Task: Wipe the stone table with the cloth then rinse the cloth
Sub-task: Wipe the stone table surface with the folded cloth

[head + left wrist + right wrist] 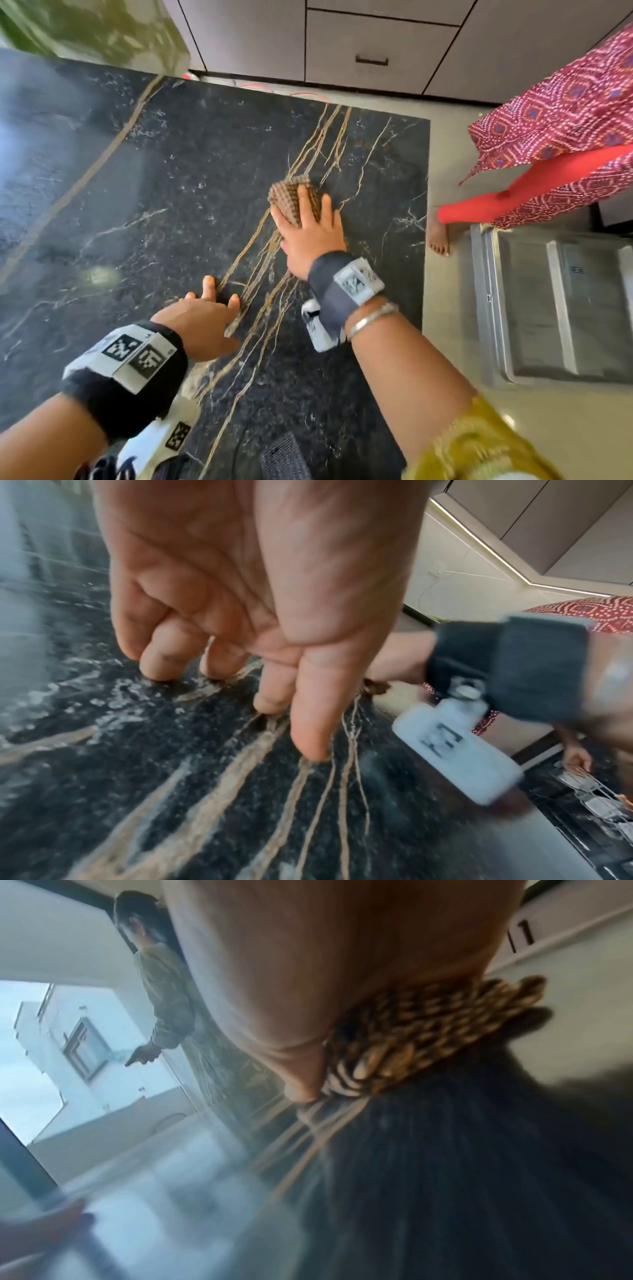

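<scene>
A black stone table [171,192] with gold and white veins fills the head view. A bunched brown knitted cloth [291,197] lies on it near the far right side. My right hand [308,226] lies flat on the cloth with straight, spread fingers pressing it down; the right wrist view shows the cloth [428,1031] under my palm against the stone. My left hand [209,308] rests on the table nearer to me, its spread fingertips [311,748] touching the stone [171,791], and holds nothing.
A person in a red patterned dress [565,113] and red leggings stands barefoot on the floor past the table's right edge. A steel unit [555,305] sits on the floor to the right. Grey cabinets [376,44] line the far wall. Another person [164,996] stands by a window.
</scene>
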